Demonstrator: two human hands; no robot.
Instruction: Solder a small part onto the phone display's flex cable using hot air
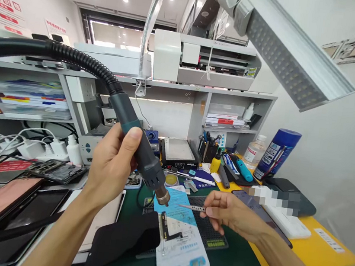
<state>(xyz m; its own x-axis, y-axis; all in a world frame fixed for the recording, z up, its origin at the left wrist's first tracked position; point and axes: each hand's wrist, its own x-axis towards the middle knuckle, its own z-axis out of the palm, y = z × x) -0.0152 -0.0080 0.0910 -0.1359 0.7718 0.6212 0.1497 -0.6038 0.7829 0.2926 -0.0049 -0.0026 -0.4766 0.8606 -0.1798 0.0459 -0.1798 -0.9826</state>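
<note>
My left hand [113, 161] is wrapped round the dark handle of a hot air gun [148, 155], its metal nozzle tilted down over the workpiece. Between the thumb and fingers of my right hand [222, 211] is a pair of tweezers [192, 207], tips pointing left, close to the nozzle. Below them a dark L-shaped flex cable [165, 227] lies on a white and light-blue box [181, 255]. A black flat panel [127, 240] rests beside the box's left edge. Whether nozzle or tweezers touch anything cannot be told.
A green mat [239, 263] covers the yellow bench. Several phones and panels lie left, near white cables and chargers [57, 148]. A blue spray can [277, 155] and clear bottle [255, 152] stand right. An LED lamp [289, 51] hangs overhead; the gun's hose [82, 61] crosses upper left.
</note>
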